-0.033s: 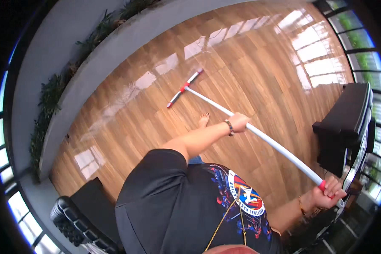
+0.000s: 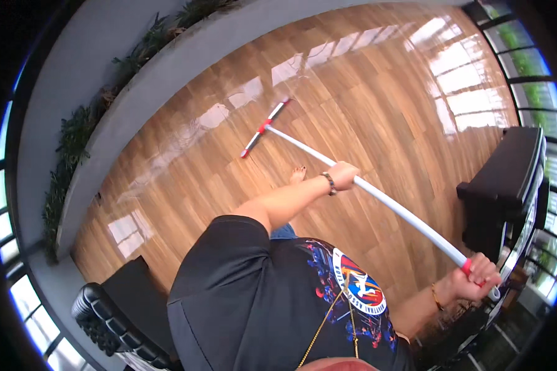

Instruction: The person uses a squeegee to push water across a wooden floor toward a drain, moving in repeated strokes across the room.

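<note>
Closest in: wearer's black tee w/ printed chest. R hand, low on the R side of view, has fingers wrapped round the near end of the white pole, by its red collar. Further out, L hand, arm reaching fwd, also curled round the pole, approx midway; thumb not clear from this angle. Just past that, a bare foot on the wood floor. Beyond the foot, the pole's far end joins a narrow red/white/dark crossbar head, set diagonally, apparently down on the floor; underside hidden, so can't tell pad vs blade. Step in hand, prob: working the head over the floor, mid-stroke, dir unclear. Next move, IMO, calls for both hands acting tog: L steering, R driving the end, head kept low & clear of the foot. R of view, black padded furniture; far side, grey ledge w/ plants, well apart from the head, w/ window glare on the floor btwn
</note>
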A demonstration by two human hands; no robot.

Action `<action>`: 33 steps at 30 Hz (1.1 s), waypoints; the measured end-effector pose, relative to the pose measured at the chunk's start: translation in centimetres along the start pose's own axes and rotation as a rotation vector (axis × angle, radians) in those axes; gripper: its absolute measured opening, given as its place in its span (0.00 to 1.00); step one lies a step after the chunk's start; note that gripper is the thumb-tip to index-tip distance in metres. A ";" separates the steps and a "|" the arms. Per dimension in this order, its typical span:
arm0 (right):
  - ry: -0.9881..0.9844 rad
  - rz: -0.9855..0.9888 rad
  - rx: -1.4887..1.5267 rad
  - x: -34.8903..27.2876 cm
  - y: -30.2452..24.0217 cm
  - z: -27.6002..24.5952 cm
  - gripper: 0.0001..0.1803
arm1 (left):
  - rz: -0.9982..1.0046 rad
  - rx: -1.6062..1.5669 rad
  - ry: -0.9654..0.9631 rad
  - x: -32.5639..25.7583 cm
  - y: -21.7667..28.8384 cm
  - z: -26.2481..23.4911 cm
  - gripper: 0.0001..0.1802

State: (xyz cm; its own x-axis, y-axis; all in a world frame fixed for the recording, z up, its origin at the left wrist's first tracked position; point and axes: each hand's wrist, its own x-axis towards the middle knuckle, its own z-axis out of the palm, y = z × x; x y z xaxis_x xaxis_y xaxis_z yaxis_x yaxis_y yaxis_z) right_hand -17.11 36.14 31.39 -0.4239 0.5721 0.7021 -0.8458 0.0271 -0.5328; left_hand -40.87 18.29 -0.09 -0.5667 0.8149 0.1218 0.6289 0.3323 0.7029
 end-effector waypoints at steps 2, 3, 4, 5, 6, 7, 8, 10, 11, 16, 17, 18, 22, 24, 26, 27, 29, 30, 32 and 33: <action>0.027 0.084 0.059 -2.8 3.8 1.0 0.21 | -0.032 0.055 0.098 -4.8 -4.7 -0.6 0.09; 0.059 0.107 0.022 -4.2 5.1 1.6 0.21 | -0.035 0.084 0.137 -6.5 -6.2 -1.1 0.07; 0.043 0.136 0.037 -5.7 6.1 2.4 0.20 | -0.102 0.141 0.089 -8.2 -7.2 -1.9 0.06; 0.029 0.161 0.052 -6.7 6.6 3.3 0.20 | -0.164 0.201 0.040 -9.4 -7.7 -2.7 0.04; 0.002 0.173 0.017 -7.0 6.2 4.0 0.20 | -0.206 0.230 -0.060 -10.1 -7.7 -3.1 0.04; -0.029 0.187 -0.004 -7.2 5.6 4.5 0.20 | -0.258 0.267 -0.153 -10.7 -7.5 -3.6 0.05; -0.012 0.146 -0.023 -6.4 3.4 3.4 0.20 | -0.202 0.081 -0.028 -11.4 -7.0 -2.7 0.07; 0.040 0.035 -0.089 -4.3 -1.6 1.1 0.21 | -0.034 0.033 -0.117 -8.5 -2.3 -0.2 0.10; 0.049 0.004 -0.121 -3.6 -4.9 0.1 0.20 | -0.002 0.066 -0.223 -6.2 1.7 0.5 0.11; 0.099 -0.099 -0.278 -2.1 -13.3 -1.2 0.20 | 0.232 0.012 -0.289 2.0 10.0 5.9 0.09; 0.077 -0.088 -0.264 -1.7 -12.3 -1.8 0.21 | 0.236 0.040 -0.297 3.6 9.3 7.4 0.08; 0.059 -0.082 -0.248 -1.3 -11.1 -3.1 0.21 | 0.220 0.032 -0.257 4.8 8.6 8.4 0.09; -0.006 -0.085 -0.082 0.6 -5.9 -3.1 0.22 | 0.168 -0.005 -0.121 4.9 4.3 7.5 0.08; -0.089 -0.061 0.048 0.9 -2.7 -2.1 0.21 | 0.141 -0.075 0.016 2.9 0.9 5.6 0.08; -0.122 -0.005 0.145 -0.3 1.8 -0.2 0.20 | 0.031 -0.036 0.083 -0.9 -3.6 3.0 0.10; -0.160 0.018 0.171 -1.1 3.6 0.9 0.19 | 0.028 -0.071 0.174 -3.0 -5.6 2.0 0.10; -0.179 0.088 0.193 -2.9 5.8 2.8 0.19 | 0.020 -0.038 0.238 -5.8 -7.0 0.7 0.08; -0.195 0.094 0.200 -4.0 6.7 3.7 0.19 | -0.003 0.003 0.240 -7.7 -8.3 -0.2 0.08; -0.192 0.127 0.174 -5.8 8.1 4.9 0.18 | -0.104 0.048 0.196 -10.3 -9.7 -1.3 0.07; -0.172 0.139 0.136 -6.3 8.2 5.2 0.18 | -0.165 0.056 0.148 -10.2 -9.2 -1.7 0.06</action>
State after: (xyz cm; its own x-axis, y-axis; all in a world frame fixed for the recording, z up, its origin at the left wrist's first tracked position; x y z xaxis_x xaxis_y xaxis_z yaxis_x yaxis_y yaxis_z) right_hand -23.05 28.47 25.03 -0.5783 0.4148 0.7025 -0.8063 -0.1594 -0.5696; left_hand -41.77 6.08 -6.63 -0.7336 0.6702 0.1122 0.5471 0.4846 0.6825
